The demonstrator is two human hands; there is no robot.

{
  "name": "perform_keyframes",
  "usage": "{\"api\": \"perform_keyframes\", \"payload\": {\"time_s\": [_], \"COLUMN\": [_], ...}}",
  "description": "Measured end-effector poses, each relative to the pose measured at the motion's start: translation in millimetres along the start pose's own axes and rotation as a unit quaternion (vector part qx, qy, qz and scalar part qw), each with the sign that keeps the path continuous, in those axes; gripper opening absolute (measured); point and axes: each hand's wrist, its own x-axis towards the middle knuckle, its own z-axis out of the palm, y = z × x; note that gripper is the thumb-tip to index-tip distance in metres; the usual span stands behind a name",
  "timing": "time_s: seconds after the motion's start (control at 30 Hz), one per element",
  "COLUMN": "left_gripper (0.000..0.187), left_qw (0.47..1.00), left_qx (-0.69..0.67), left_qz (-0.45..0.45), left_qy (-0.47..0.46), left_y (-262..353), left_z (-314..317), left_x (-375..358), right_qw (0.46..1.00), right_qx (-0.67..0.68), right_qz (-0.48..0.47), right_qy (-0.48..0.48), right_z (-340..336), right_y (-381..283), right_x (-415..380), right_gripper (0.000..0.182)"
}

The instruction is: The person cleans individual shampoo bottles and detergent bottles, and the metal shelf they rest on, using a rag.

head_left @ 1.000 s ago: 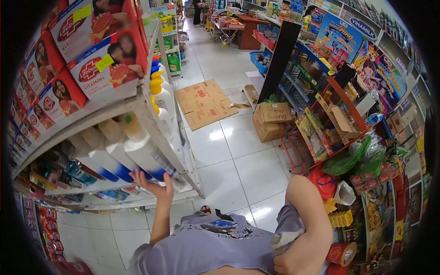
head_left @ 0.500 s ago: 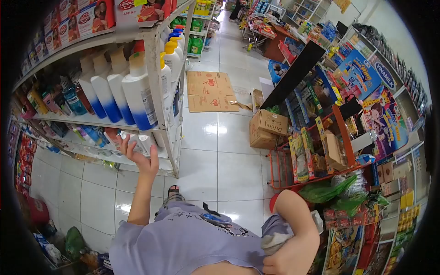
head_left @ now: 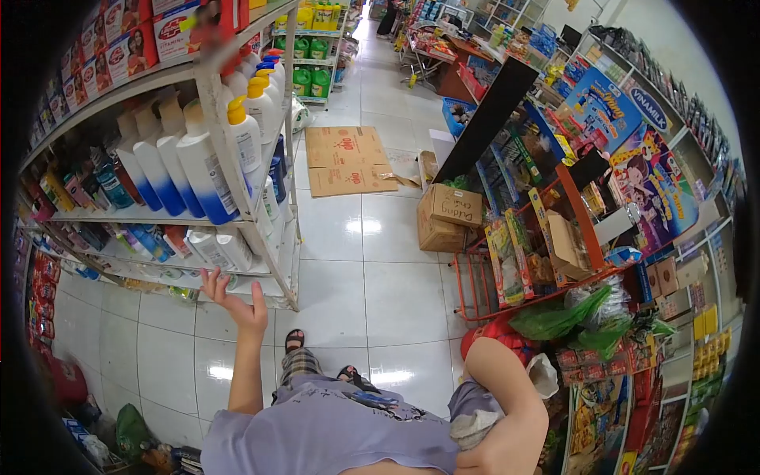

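My left hand is raised at the left with its fingers apart and nothing in it. It is nearest to the lower boards of a metal shelf, where white bottles lie behind it. Above these stand tall white-and-blue bottles and pump bottles with yellow tops. At the lower edge of the view, my right hand is close to my body, its fingers closed around a bunched grey cloth. Part of that hand is cut off by the frame's edge.
Flattened cardboard lies on the tiled floor ahead. Stacked cartons and a red wire rack border the aisle on the right, with a green plastic bag beside the rack. Soap boxes fill the upper left shelf.
I have moved a little forward, and the shelf has shifted left in view. My left hand is slightly lower, still open. My right hand keeps the grey cloth.
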Motion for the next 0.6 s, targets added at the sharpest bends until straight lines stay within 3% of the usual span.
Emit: {"api": "perform_keyframes", "payload": {"time_s": [0.2,0.27,0.3,0.33,0.4,0.47,0.6], "left_gripper": [0.047,0.049,0.054,0.054,0.063,0.067,0.073], "left_qw": [0.999,0.986,0.955,0.955,0.928,0.929,0.908], "left_qx": [-0.044,-0.105,-0.171,-0.177,-0.163,-0.166,-0.179], "left_qz": [0.001,-0.132,-0.242,-0.237,-0.332,-0.326,-0.343], "left_qy": [-0.017,-0.012,-0.013,-0.02,-0.052,-0.062,-0.159], "left_y": [-23.8,-48.1,-55.0,-64.2,-87.5,-106.8,-134.8], "left_z": [19.5,41.7,51.1,57.9,70.5,82.6,103.5], "left_x": [7.4,0.8,-3.1,-10.9,-26.7,-40.3,-58.9], "right_qw": [0.987,0.989,0.987,0.994,0.997,0.996,0.996], "right_qx": [-0.145,-0.147,-0.155,-0.102,-0.056,-0.018,-0.003], "right_qz": [-0.019,0.012,0.019,0.038,0.055,0.015,-0.022], "right_qy": [0.064,0.027,0.03,0.007,-0.019,-0.083,-0.084], "right_z": [-6.8,-9.5,-9.3,-8.4,-12.9,-22.3,-40.1], "right_y": [-1.3,7.6,12.9,19.6,37.6,59.3,108.3], "right_x": [19.0,29.1,33.3,36.7,45.4,55.2,69.9], "right_gripper": [0.023,0.027,0.027,0.028,0.031,0.033,0.032]}}
